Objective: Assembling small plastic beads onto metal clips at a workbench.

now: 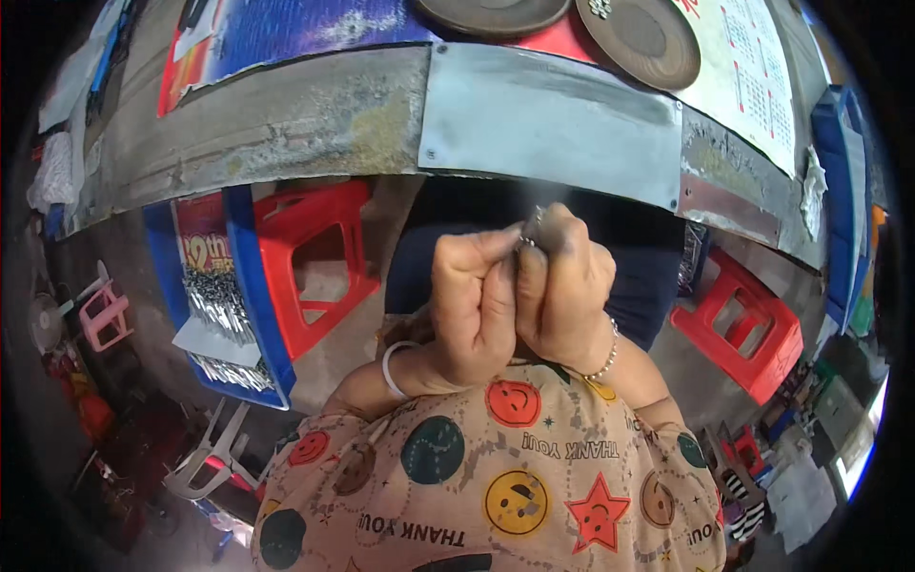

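Close together in front of my chest, just short of the table edge, my left hand and my right hand meet fingertip to fingertip. Both are closed in a pinch on a small dark metal part, mostly hidden by the fingers, so its exact kind cannot be made out. A grey metal plate is fixed on the table's near edge, just beyond my hands. Farther back lie two round brown dishes, the right dish holding a few small shiny metal pieces at its rim.
A blue crate of slender metal parts stands at the left, beside a red stool. Another red stool is at the right. Printed sheets, one a calendar, cover part of the worn table. A blue bin stands far right.
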Demonstrator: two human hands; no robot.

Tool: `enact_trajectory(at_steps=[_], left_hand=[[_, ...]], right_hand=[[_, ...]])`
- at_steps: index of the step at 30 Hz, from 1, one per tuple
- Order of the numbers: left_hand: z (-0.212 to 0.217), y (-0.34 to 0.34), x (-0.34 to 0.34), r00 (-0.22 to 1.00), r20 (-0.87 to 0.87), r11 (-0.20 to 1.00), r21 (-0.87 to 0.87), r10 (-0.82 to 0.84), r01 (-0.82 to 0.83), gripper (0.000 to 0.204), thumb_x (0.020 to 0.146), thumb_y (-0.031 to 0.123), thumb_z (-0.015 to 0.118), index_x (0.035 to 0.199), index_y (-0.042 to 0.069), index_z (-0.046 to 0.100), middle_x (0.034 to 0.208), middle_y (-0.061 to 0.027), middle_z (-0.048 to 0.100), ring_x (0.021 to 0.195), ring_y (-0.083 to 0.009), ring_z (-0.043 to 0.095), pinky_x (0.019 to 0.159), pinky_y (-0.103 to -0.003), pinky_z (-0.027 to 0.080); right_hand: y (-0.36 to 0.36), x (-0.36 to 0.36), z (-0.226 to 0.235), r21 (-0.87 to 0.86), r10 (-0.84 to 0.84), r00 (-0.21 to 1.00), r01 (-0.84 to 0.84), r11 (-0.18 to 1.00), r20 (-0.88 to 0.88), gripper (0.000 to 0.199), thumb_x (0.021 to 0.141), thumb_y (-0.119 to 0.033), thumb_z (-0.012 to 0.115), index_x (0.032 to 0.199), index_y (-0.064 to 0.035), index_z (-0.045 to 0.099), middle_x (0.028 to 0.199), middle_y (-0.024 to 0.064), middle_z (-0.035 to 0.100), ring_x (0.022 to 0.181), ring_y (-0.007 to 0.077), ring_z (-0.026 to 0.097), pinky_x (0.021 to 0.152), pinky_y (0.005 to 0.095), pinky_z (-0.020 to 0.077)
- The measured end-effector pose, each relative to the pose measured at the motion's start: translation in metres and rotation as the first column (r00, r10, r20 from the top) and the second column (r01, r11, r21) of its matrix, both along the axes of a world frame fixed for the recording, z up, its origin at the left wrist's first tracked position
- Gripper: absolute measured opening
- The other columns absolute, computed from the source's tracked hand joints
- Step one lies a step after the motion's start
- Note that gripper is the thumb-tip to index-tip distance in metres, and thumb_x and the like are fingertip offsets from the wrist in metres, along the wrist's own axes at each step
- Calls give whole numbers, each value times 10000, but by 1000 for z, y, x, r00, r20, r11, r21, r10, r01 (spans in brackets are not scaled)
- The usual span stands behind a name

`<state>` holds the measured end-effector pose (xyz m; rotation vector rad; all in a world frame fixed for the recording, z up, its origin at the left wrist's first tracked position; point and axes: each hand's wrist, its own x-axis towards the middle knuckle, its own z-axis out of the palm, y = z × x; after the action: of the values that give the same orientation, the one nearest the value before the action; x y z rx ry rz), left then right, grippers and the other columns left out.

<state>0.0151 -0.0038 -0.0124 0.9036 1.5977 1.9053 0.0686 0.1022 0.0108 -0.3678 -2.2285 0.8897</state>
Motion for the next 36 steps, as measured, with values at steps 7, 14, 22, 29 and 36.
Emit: enact_trajectory(at_steps=[7, 14, 22, 29, 36], left_hand=[[12, 5, 1, 972, 182, 977, 179, -146, 113, 259, 969, 21, 410, 1214, -40, 353, 976, -79, 527, 758, -57, 474, 679, -206, 432], [32, -1, -10, 666, 624, 912, 284, -409, 295, 473, 978, 50, 426, 1401, 47, 213, 1073, -79, 571, 928, -90, 550, 791, -234, 464], [16, -9, -11, 947, 260, 970, 196, -190, 141, 339, 979, 56, 424, 1308, -14, 382, 1164, -142, 588, 1060, -175, 581, 888, -291, 471], [15, -16, -22, 995, 71, 988, 142, -67, 56, 303, 970, 42, 421, 1267, -18, 430, 1129, -165, 611, 1043, -220, 610, 875, -299, 478], [9, -51, -37, 995, -33, 994, 50, -92, 93, 364, 928, 22, 487, 1289, 12, 449, 1170, -166, 571, 1013, -251, 617, 824, -315, 495]], right_hand=[[12, 14, 11, -635, 32, 999, -4, 772, 32, 169, 916, -54, 458, 938, 75, 565, 878, 178, 605, 629, 242, 596, 570, 313, 469], [19, 11, 21, -269, 110, 994, -106, 957, -1, 73, 799, -3, 575, 833, 47, 535, 707, 134, 562, 531, 230, 538, 502, 297, 428], [10, 0, 10, -148, 159, 983, -170, 974, -87, 145, 753, -12, 640, 850, 34, 543, 687, 138, 572, 508, 237, 529, 451, 310, 410], [-22, -2, 8, -25, 14, 990, -11, 1000, 141, 102, 882, -7, 468, 954, 55, 508, 777, 154, 509, 595, 274, 488, 538, 328, 408], [-3, 27, 2, -739, 174, 985, -123, 662, -8, 361, 1003, -285, 388, 987, 50, 521, 922, 144, 609, 676, 186, 572, 610, 266, 464]])
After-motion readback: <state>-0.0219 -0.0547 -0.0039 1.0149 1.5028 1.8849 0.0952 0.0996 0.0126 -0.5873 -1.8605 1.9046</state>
